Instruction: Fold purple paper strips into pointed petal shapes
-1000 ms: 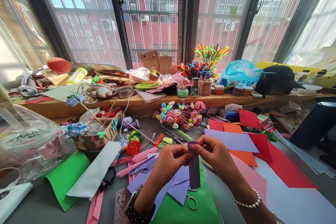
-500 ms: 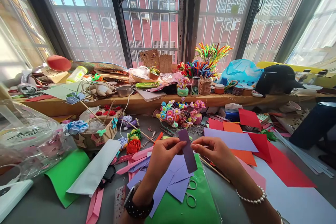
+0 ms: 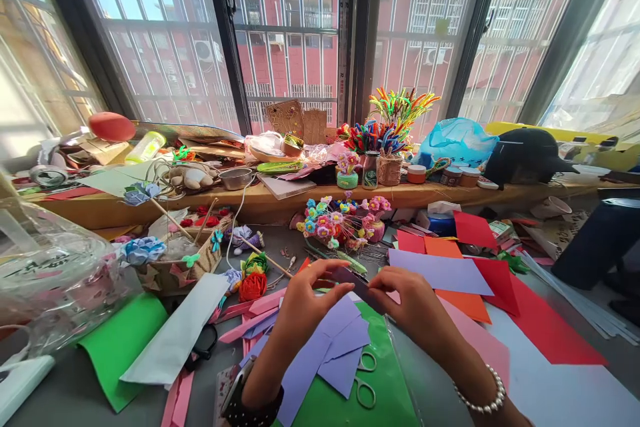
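My left hand (image 3: 305, 303) and my right hand (image 3: 413, 303) both pinch a narrow dark purple paper strip (image 3: 361, 285), held nearly flat and edge-on between them above the table. Under the hands lie light purple paper pieces (image 3: 333, 347) on a green sheet (image 3: 350, 403). A pair of scissors (image 3: 367, 383) rests on that green sheet just below the hands. My left wrist wears a dark watch, my right wrist a pearl bracelet.
Coloured sheets, a lilac sheet (image 3: 440, 270) and a red sheet (image 3: 545, 320), spread to the right. A basket of paper flowers (image 3: 175, 263) and a clear plastic bag (image 3: 55, 267) stand left. Pipe-cleaner flowers (image 3: 345, 220) and cluttered jars line the wooden sill (image 3: 280, 200). A dark-sleeved person (image 3: 600, 240) sits far right.
The purple strip hung upright a second ago; both hands have tilted it down until it lies almost flat, and the hands have lowered slightly.
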`<state>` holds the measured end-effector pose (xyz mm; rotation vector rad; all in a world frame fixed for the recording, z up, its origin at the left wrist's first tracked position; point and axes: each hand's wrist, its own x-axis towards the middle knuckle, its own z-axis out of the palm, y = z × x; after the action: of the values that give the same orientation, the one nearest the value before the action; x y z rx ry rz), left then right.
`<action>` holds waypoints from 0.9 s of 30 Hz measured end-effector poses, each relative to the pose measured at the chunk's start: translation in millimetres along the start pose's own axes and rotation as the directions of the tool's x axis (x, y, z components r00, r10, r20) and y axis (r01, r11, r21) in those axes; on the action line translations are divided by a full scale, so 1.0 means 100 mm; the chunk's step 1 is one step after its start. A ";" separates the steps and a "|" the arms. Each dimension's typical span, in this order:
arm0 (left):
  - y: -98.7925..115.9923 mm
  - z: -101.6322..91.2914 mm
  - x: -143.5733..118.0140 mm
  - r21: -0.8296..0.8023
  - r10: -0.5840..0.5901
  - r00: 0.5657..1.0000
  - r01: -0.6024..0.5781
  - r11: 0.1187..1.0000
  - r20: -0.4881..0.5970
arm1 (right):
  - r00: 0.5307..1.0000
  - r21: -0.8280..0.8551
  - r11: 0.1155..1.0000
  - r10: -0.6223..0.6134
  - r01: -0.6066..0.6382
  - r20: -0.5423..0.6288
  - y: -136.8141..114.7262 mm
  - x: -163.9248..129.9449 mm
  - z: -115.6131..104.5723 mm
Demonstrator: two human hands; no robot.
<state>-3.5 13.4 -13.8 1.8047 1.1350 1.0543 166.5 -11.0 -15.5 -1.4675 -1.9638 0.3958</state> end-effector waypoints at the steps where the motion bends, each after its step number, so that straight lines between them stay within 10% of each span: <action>1: 0.01 0.00 -0.01 0.053 0.054 0.999 -0.053 0.997 -0.005 | 1.000 -0.037 0.999 -0.021 0.021 0.011 0.00 -0.01 0.00; 8: 0.04 0.05 -0.07 0.340 0.181 0.983 -0.185 0.922 0.044 | 0.994 0.005 0.994 -0.105 0.105 -0.006 -0.06 -0.05 0.00; 22: -0.02 -0.23 -0.01 0.249 0.202 0.947 -0.139 0.958 -0.251 | 0.980 -0.025 1.000 0.012 -0.017 -0.197 0.27 0.03 -0.26; 27: 0.01 -0.11 -0.04 0.182 0.168 0.969 -0.135 0.974 -0.178 | 0.973 0.112 0.991 -0.040 0.067 -0.227 0.16 0.01 -0.24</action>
<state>-14.0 11.4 -9.4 1.9821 1.2484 1.2791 193.9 -7.8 -7.1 -1.3199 -1.7655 0.3030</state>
